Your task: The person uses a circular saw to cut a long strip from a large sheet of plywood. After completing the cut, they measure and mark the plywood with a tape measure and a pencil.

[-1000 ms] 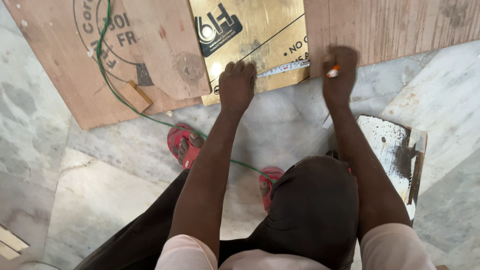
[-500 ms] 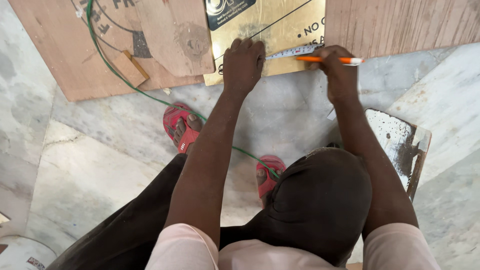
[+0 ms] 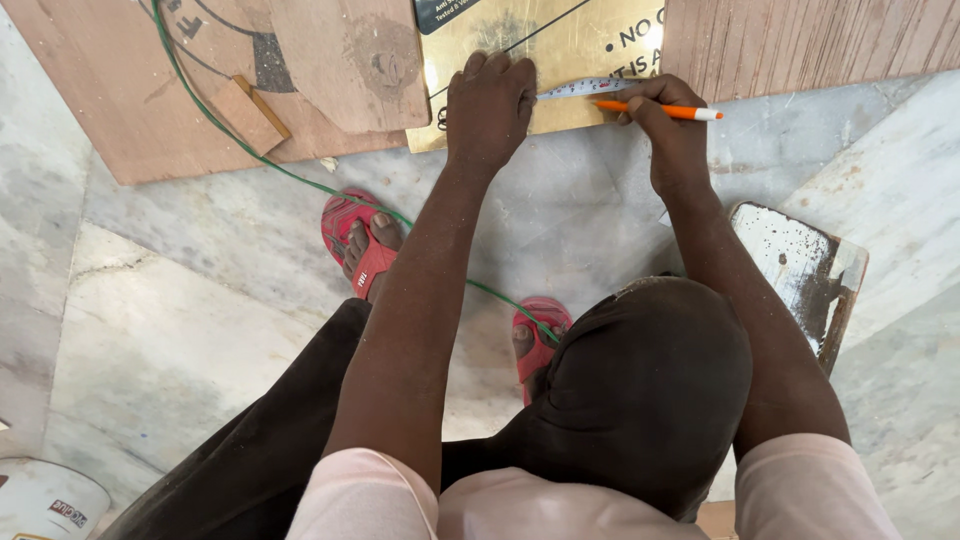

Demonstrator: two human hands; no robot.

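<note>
Floor: you stand on pale grey marble slabs, veined and dusty, with joints running between them.
Boards: a reddish plywood sheet lies at the upper left, with dark curved print on it; a ribbed brown panel lies at the upper right.
Sign: a glossy yellow-gold board sits between those two, bearing black lettering, a thin black diagonal line and a dark label at its top edge.
Left hand: your left hand lies flat, fingers spread, pressing down on the lower edge of the yellow-gold board and on the end of the tape measure.
Right hand: your right hand is closed around an orange pen with a white cap, the pen lying level and its tip just beside the tape.
Tape: the pale blade runs along the board's lower edge, between your two hands.
Cable: a green cable crosses the plywood and the marble, running toward your feet.
Feet: red sandals on both.
Block: a small wooden block rests on the plywood.
Right side: a paint-spattered stool stands near your right arm.
Lower left corner: a white container with a small label.
</note>
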